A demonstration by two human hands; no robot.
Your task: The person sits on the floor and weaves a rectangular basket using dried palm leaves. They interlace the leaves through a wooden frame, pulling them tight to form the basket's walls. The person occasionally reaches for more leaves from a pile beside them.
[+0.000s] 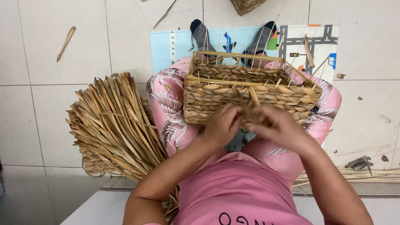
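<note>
Head view: left hand and right hand fingers pinch a straw strand against the basket; looks light, stiff, best gripped by the rim.

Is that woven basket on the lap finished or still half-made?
Half-made: the basket has bare thin stakes sticking up above its woven rim.

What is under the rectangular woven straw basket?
The rectangular woven straw basket rests on the person's knees in pink bird-print trousers. Beyond it lies a printed play mat. The basket hides the lower legs; the hands cover its near wall.

Leaf bundle left; bare tiles right.
</note>
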